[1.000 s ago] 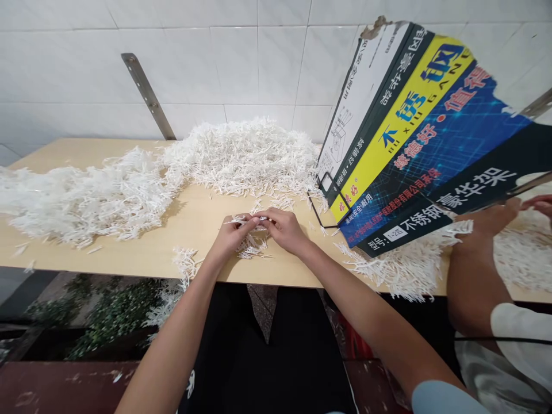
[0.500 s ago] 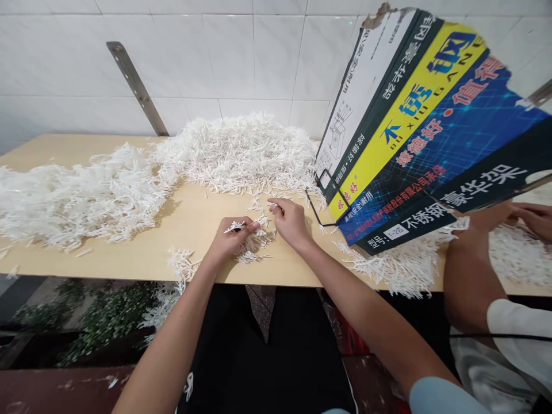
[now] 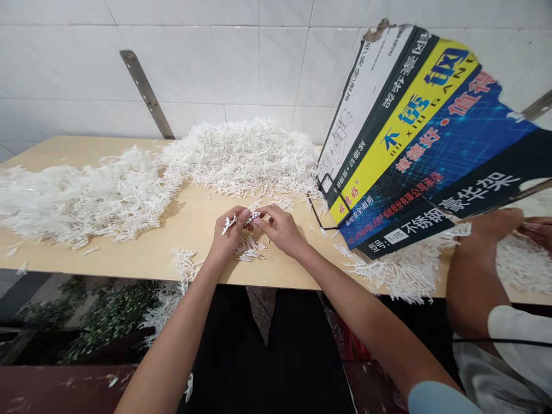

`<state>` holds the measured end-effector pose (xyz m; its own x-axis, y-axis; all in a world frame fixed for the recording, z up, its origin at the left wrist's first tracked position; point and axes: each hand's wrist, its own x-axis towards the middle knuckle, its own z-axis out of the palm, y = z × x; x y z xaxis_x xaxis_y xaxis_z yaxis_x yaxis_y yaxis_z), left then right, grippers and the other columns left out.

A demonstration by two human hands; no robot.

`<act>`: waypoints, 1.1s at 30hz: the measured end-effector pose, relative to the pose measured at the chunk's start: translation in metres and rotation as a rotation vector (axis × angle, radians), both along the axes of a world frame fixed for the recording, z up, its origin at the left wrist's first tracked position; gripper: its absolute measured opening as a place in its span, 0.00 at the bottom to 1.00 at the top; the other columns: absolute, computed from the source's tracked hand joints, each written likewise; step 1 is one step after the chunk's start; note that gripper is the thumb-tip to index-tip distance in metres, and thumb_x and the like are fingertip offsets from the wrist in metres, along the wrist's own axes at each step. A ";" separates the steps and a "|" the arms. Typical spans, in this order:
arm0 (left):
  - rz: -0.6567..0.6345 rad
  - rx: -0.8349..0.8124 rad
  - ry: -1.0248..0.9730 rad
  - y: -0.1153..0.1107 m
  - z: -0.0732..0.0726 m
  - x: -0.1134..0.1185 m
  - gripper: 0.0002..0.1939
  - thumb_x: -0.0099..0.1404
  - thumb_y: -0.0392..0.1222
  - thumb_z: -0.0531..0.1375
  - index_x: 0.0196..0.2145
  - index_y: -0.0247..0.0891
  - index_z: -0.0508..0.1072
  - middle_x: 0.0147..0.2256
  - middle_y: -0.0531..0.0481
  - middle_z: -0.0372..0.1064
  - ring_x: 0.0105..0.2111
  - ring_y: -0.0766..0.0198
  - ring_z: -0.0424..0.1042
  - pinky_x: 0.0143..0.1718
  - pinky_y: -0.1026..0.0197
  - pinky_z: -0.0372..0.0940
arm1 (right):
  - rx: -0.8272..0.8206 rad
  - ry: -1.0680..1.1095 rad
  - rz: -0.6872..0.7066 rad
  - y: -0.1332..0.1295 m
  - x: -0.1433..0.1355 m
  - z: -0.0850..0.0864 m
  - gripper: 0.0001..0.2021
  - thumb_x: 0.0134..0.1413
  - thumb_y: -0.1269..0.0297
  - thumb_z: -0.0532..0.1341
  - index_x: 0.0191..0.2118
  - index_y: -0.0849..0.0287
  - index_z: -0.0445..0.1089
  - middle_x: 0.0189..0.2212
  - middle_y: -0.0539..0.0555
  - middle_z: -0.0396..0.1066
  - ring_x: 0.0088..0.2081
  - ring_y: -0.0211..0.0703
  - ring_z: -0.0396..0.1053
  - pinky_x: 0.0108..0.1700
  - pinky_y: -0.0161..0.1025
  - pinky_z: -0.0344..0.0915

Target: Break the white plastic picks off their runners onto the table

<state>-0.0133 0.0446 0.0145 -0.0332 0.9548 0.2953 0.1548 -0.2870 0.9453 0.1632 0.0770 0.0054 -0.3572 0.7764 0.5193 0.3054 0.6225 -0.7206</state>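
The left hand (image 3: pixel 228 236) grips small white branched pieces (image 3: pixel 252 217) in its fingers. The fingers of the right hand (image 3: pixel 281 228) meet these pieces; whether they pinch cannot be determined. A loose cluster (image 3: pixel 252 250) lies on the surface (image 3: pixel 198 210) directly below the fingers. A large white heap (image 3: pixel 248 152) extends beyond them; a printed cardboard panel (image 3: pixel 405 144) stands to their right.

sleeve (image 3: pixel 440 398): light blue | trousers (image 3: pixel 297 356): black | white mark (image 3: pixel 188 388): possibly lettering
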 end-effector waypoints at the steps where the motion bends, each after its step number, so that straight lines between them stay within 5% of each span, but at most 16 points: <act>1: 0.001 0.016 0.020 0.000 0.000 0.000 0.17 0.70 0.56 0.60 0.36 0.39 0.76 0.29 0.52 0.71 0.29 0.62 0.72 0.34 0.61 0.64 | -0.023 0.020 -0.006 0.000 -0.001 0.000 0.10 0.66 0.57 0.62 0.46 0.56 0.75 0.40 0.55 0.76 0.42 0.45 0.72 0.38 0.38 0.68; 5: 0.030 0.126 0.121 0.001 -0.001 0.000 0.18 0.71 0.55 0.59 0.31 0.39 0.73 0.36 0.49 0.68 0.31 0.63 0.69 0.35 0.60 0.64 | -0.064 0.078 0.019 0.002 -0.001 0.001 0.10 0.64 0.55 0.64 0.42 0.57 0.75 0.36 0.54 0.74 0.38 0.42 0.71 0.35 0.36 0.65; 16: 0.005 0.155 0.184 0.002 -0.002 -0.001 0.17 0.73 0.52 0.58 0.29 0.39 0.70 0.28 0.53 0.63 0.31 0.63 0.64 0.35 0.60 0.59 | -0.235 0.061 0.113 0.000 -0.001 0.001 0.20 0.62 0.47 0.63 0.29 0.58 0.67 0.27 0.48 0.64 0.30 0.38 0.61 0.32 0.35 0.57; 22: 0.090 0.297 0.258 0.000 -0.003 0.000 0.17 0.74 0.48 0.57 0.28 0.39 0.69 0.28 0.52 0.62 0.30 0.63 0.64 0.33 0.59 0.56 | -0.325 0.153 0.169 0.001 -0.001 0.000 0.19 0.61 0.52 0.64 0.24 0.58 0.66 0.21 0.47 0.60 0.26 0.38 0.57 0.31 0.37 0.53; 33: 0.105 0.317 0.351 0.000 -0.006 0.002 0.17 0.74 0.45 0.56 0.26 0.39 0.70 0.29 0.50 0.64 0.30 0.62 0.66 0.32 0.58 0.56 | -0.179 0.327 0.065 -0.002 -0.002 -0.013 0.12 0.57 0.63 0.64 0.24 0.58 0.71 0.24 0.51 0.66 0.29 0.41 0.63 0.33 0.39 0.56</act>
